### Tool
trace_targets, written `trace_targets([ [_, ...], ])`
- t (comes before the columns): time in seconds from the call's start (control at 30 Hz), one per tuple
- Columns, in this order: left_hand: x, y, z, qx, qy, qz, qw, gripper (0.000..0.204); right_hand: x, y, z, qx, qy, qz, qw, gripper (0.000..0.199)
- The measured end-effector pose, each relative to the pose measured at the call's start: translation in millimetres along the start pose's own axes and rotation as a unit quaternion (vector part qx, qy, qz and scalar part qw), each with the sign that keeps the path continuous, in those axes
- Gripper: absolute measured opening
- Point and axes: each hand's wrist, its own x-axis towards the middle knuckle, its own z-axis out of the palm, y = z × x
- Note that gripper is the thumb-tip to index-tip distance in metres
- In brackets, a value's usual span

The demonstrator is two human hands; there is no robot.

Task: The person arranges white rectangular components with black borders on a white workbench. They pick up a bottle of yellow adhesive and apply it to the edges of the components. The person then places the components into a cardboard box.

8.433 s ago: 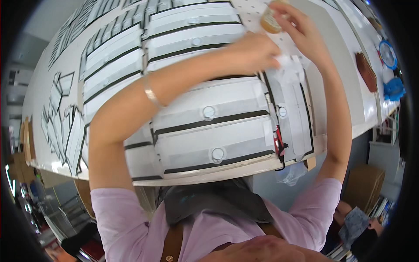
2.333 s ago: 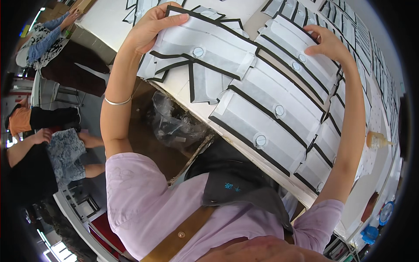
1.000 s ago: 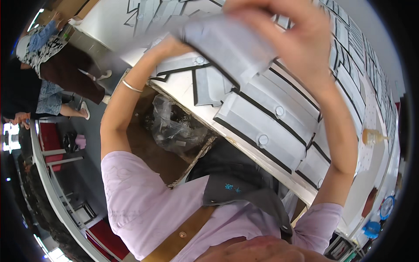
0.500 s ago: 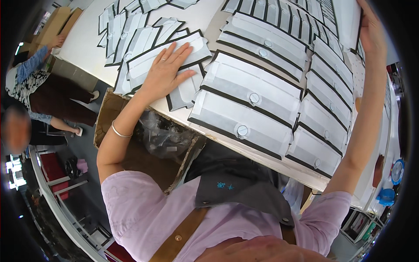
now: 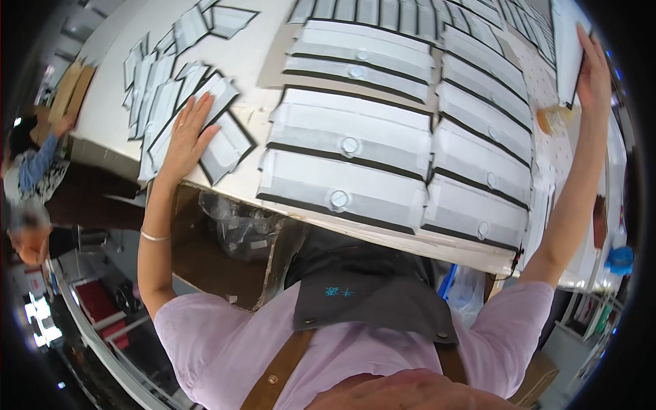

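Handling, apparently: your left hand (image 5: 183,145) flat on black-edged panel (image 5: 220,96), right hand (image 5: 595,76) gripping white panel (image 5: 566,49), next likely needing steadiness

Panels (image 5: 389,123) in rows on table (image 5: 113,76)

Left grip (image 5: 188,140): palm down, fingers (image 5: 199,109) extended, thumb spread to their right; left wrist (image 5: 166,181) directly below; bare left forearm (image 5: 156,253) runs to bent elbow. Right grip (image 5: 593,78): well apart, rightward; fingers point up, thumb hidden; right forearm (image 5: 574,184) slants down-left below.
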Motion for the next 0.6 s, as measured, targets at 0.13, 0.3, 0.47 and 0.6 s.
trace_targets([
  [0.13, 19.6, 0.6, -10.3, -0.090, 0.003, -0.027, 0.996, 0.055, 18.7, -0.4, -72.9, -0.064, -0.053, 0.026, 0.996, 0.036],
  [0.3, 59.8, 74.1, -50.1, -0.203, 0.075, -0.022, 0.976, 0.054, -59.6, -31.3, -39.5, -0.134, -0.108, -0.131, 0.976, 0.021],
  [0.47, 129.9, 157.0, -54.7, -0.264, 0.045, 0.046, 0.962, 0.046, -29.5, -16.7, -75.3, -0.167, -0.160, -0.062, 0.971, 0.019],
  [0.6, 156.5, 208.9, -49.8, -0.332, -0.018, 0.082, 0.939, 0.040, -34.2, -14.3, -83.7, -0.138, -0.240, -0.039, 0.960, 0.021],
])
